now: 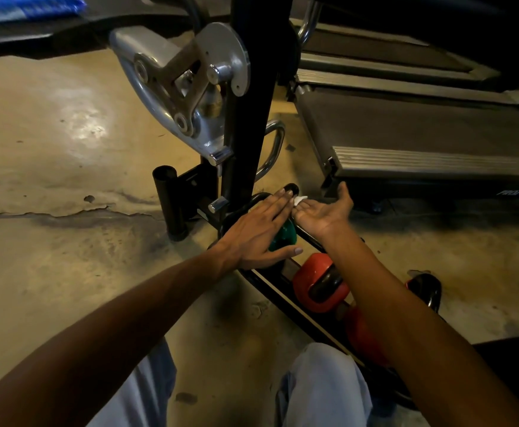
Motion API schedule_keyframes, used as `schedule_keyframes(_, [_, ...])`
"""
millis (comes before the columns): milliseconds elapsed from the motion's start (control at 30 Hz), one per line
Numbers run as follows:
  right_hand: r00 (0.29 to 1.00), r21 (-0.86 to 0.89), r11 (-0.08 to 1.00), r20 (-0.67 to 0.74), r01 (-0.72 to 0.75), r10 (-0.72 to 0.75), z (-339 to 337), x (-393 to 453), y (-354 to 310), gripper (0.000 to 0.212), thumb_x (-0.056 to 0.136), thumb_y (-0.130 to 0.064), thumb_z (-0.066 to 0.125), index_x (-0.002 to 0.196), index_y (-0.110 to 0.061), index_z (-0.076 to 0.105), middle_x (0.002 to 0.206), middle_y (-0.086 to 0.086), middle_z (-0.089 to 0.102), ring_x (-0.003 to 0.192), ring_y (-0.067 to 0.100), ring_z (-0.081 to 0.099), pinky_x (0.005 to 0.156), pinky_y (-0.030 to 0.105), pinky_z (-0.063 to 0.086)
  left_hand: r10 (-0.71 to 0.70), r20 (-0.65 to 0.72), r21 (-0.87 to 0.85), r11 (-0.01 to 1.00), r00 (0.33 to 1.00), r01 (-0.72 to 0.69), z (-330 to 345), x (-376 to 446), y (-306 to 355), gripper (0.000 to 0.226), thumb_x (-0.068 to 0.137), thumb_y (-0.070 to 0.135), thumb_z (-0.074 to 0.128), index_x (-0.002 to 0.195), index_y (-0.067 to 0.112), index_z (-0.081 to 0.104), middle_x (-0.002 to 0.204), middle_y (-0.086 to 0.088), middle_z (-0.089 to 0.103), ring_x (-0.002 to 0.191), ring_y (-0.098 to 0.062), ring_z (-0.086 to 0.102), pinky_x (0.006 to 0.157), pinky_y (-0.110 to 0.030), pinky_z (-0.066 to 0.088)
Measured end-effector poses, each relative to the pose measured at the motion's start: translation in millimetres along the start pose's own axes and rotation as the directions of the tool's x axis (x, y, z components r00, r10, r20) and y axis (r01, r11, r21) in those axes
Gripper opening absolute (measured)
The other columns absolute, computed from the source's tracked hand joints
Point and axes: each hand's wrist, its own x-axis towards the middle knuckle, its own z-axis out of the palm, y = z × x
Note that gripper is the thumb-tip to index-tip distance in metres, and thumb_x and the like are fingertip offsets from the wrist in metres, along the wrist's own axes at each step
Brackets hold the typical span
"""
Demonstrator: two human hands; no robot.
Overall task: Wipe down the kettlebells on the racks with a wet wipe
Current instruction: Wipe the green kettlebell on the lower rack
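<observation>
A low black rack (pixel 278 289) runs along the floor and holds a green kettlebell (pixel 284 238), a red kettlebell (pixel 307 282) with a black handle, and another red kettlebell (pixel 361 334) nearer to me. My left hand (pixel 261 232) lies flat on the green kettlebell with its fingers straight and hides most of it. My right hand (pixel 326 211) is turned palm up just to the right, and its fingertips hold a small white wet wipe (pixel 300 200) against the far end of the rack.
A black upright post (pixel 252 87) with a chrome weight-machine bracket (pixel 175 87) stands just behind the rack. A treadmill deck (pixel 421 127) lies to the right. A dark kettlebell (pixel 424 288) sits on the concrete floor at right. My knees are at the bottom.
</observation>
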Motion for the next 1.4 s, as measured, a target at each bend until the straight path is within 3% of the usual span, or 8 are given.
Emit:
schedule_keyframes(133, [0.997, -0.032, 0.999, -0.074, -0.006, 0.003, 18, 3, 1, 0.099, 0.092, -0.065, 0.057, 0.151, 0.011, 0.033, 0.152, 0.034, 0.040, 0.140, 0.043, 0.045, 0.118, 0.047, 0.036, 0.007, -0.014, -0.011, 1.000, 1.000, -0.008, 0, 0, 0, 0.104, 0.097, 0.082, 0.033, 0.167, 0.008, 0.008, 0.176, -0.010, 0.000, 0.162, -0.019, -0.007, 0.132, -0.044, 0.010])
schedule_keyframes(400, [0.983, -0.568, 0.822, -0.122, 0.043, -0.135, 38, 4, 2, 0.082, 0.096, -0.069, 0.046, 0.133, 0.003, 0.058, 0.121, 0.020, 0.067, 0.104, 0.029, 0.067, 0.083, 0.035, 0.055, -0.017, 0.003, 0.040, 0.999, 1.000, 0.017, 2, 0, 3, 0.108, 0.095, 0.081, 0.038, 0.167, 0.008, 0.005, 0.175, -0.012, -0.004, 0.162, -0.021, -0.010, 0.132, -0.043, 0.006])
schedule_keyframes(500, [0.980, -0.808, 0.580, -0.022, 0.099, -0.198, 38, 6, 16, 0.084, 0.094, -0.083, 0.032, 0.121, -0.011, 0.065, 0.107, 0.011, 0.071, 0.101, 0.026, 0.067, 0.084, 0.034, 0.055, -0.032, 0.003, 0.066, 0.997, 0.999, 0.031, 4, -2, 6, 0.110, 0.094, 0.072, 0.050, 0.167, 0.009, -0.002, 0.175, -0.014, -0.008, 0.161, -0.023, -0.013, 0.132, -0.041, 0.002])
schedule_keyframes(633, [0.979, -0.962, 0.230, 0.106, 0.145, -0.173, 1, 50, -8, 0.135, 0.059, -0.111, 0.035, 0.151, -0.013, 0.049, 0.147, 0.012, 0.057, 0.136, 0.028, 0.054, 0.122, 0.054, 0.033, -0.054, 0.010, 0.105, 0.993, 0.999, 0.052, 9, -17, 5, 0.110, 0.096, 0.064, 0.055, 0.166, 0.011, -0.012, 0.173, -0.011, -0.020, 0.160, -0.023, -0.020, 0.131, -0.039, -0.004])
schedule_keyframes(767, [0.936, -0.912, -0.306, 0.326, 0.274, -0.131, 19, 3, -5, 0.096, 0.089, -0.092, 0.015, 0.129, -0.023, 0.069, 0.130, 0.000, 0.069, 0.121, 0.013, 0.063, 0.110, 0.044, 0.044, -0.052, 0.044, 0.113, 0.993, 0.998, 0.047, 10, -21, 3, 0.109, 0.096, 0.066, 0.053, 0.166, 0.011, -0.011, 0.173, -0.011, -0.021, 0.160, -0.023, -0.020, 0.132, -0.042, 0.001])
schedule_keyframes(833, [0.908, -0.828, -0.433, 0.416, 0.356, -0.050, 21, -6, -1, 0.083, 0.099, -0.079, 0.014, 0.118, -0.022, 0.073, 0.114, -0.002, 0.072, 0.109, 0.012, 0.066, 0.099, 0.040, 0.049, -0.073, 0.041, 0.098, 0.993, 0.997, 0.069, 11, -21, 5, 0.113, 0.094, 0.068, 0.054, 0.166, 0.012, -0.012, 0.173, -0.011, -0.019, 0.160, -0.024, -0.019, 0.132, -0.043, 0.003])
schedule_keyframes(1233, [0.928, -0.849, -0.428, 0.367, 0.310, -0.057, 27, 1, -6, 0.083, 0.103, -0.073, 0.011, 0.115, -0.019, 0.073, 0.116, 0.002, 0.071, 0.111, 0.015, 0.064, 0.090, 0.031, 0.045, -0.078, 0.033, 0.114, 0.991, 0.996, 0.074, 8, -22, 12, 0.111, 0.093, 0.067, 0.053, 0.166, 0.009, -0.007, 0.174, -0.013, -0.014, 0.161, -0.025, -0.016, 0.132, -0.043, 0.004])
schedule_keyframes(1400, [0.959, -0.972, -0.086, 0.228, 0.216, -0.167, 22, 4, 8, 0.086, 0.103, -0.071, 0.010, 0.158, -0.011, 0.039, 0.156, 0.009, 0.046, 0.146, 0.022, 0.041, 0.113, 0.033, 0.028, -0.080, 0.043, 0.115, 0.991, 0.996, 0.075, 6, -22, 10, 0.108, 0.094, 0.066, 0.050, 0.166, 0.010, -0.007, 0.174, -0.014, -0.014, 0.161, -0.024, -0.017, 0.132, -0.041, 0.000])
